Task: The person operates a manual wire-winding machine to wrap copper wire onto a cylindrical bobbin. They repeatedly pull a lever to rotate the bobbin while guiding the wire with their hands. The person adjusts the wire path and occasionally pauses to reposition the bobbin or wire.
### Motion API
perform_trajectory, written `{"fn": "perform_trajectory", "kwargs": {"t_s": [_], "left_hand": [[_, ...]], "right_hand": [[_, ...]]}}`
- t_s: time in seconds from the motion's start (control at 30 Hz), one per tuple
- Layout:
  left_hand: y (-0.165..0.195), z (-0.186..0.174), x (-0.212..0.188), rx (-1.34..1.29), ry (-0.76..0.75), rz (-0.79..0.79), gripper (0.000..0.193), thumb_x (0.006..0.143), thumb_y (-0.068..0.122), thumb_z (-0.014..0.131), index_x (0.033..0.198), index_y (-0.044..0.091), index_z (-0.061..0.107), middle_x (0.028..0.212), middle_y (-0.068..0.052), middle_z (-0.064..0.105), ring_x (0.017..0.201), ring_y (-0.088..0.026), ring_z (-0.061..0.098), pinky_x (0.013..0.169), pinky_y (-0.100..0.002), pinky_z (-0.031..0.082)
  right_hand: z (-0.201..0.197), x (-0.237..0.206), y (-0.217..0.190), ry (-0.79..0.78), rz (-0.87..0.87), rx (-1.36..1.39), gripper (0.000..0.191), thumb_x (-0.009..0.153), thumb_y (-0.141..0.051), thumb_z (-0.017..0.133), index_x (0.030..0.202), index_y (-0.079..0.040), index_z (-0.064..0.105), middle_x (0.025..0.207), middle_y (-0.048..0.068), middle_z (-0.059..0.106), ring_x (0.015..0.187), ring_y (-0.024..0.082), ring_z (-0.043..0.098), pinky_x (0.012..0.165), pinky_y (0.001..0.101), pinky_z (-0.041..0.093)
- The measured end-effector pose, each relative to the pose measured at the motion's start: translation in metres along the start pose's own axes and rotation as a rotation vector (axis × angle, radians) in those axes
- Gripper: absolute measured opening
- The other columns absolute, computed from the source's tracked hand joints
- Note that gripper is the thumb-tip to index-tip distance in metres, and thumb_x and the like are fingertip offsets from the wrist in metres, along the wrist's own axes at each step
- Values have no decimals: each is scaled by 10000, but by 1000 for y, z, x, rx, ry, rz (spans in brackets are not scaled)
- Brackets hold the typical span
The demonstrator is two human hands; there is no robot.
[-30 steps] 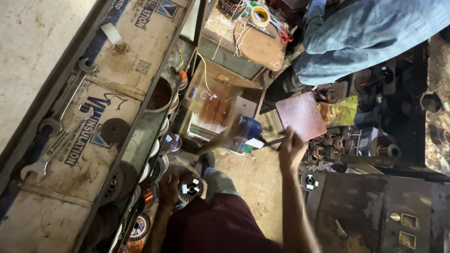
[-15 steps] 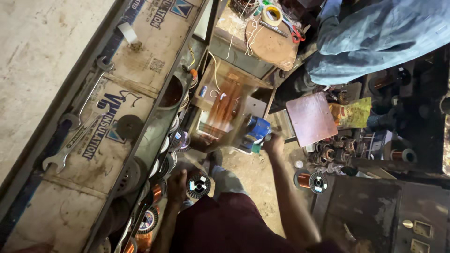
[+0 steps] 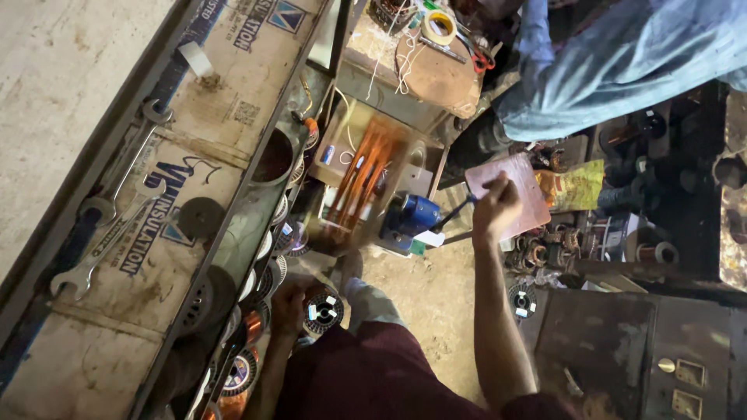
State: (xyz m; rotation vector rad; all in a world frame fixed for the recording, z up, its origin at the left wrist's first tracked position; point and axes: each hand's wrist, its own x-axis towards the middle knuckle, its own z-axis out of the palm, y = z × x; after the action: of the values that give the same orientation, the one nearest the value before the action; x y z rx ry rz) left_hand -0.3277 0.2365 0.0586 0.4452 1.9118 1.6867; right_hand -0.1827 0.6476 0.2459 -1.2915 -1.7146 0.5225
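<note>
A: Right hand (image 3: 496, 208) has its fingers wrapped tight round the thin dark crank handle (image 3: 455, 211) of the blue hand-winding machine (image 3: 412, 214), mid-scene on the floor

B: And the left hand (image 3: 289, 305)?

A: Near-left, fingers curled on a small copper wire spool (image 3: 322, 309). The blurred orange copper coil frame (image 3: 364, 180) sits just left of the winder

B: Risk, I'd judge: uneven tension snapping or tangling the wire if the spool slips

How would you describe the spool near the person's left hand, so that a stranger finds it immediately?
Start at the long cardboard-covered shelf on the left and follow its row of wire reels downward. Beside the left hand sits the spool. Unlike the copper-coloured reels, it faces up with a dark round flange and pale labels.
</note>
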Motion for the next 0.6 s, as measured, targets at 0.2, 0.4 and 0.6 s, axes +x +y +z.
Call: {"fn": "perform_trajectory", "kwargs": {"t_s": [0.2,0.4,0.6], "left_hand": [[-24,0,0,73,48,-65,254,902,170,583,872,-38,727,706,-85,672,652,-179,596,597,-366,486],[-2,-2,-3,94,16,-144,483,1012,401,538,805,-20,655,662,-45,629,621,-162,575,598,-376,450],[-1,-2,-1,143,-8,-135,530,1031,465,491,761,21,592,644,-42,536,617,-166,490,593,-387,417]], "right_hand": [[54,-3,62,-659,-676,-590,189,720,-156,699,862,-33,715,673,81,686,565,174,631,460,354,466],[14,-117,59,-646,512,-111,373,1008,-273,677,895,76,747,703,179,689,549,189,633,512,336,502],[-58,-133,-11,-193,211,211,384,1023,-293,572,866,7,753,768,44,727,568,91,607,457,296,498]]}}
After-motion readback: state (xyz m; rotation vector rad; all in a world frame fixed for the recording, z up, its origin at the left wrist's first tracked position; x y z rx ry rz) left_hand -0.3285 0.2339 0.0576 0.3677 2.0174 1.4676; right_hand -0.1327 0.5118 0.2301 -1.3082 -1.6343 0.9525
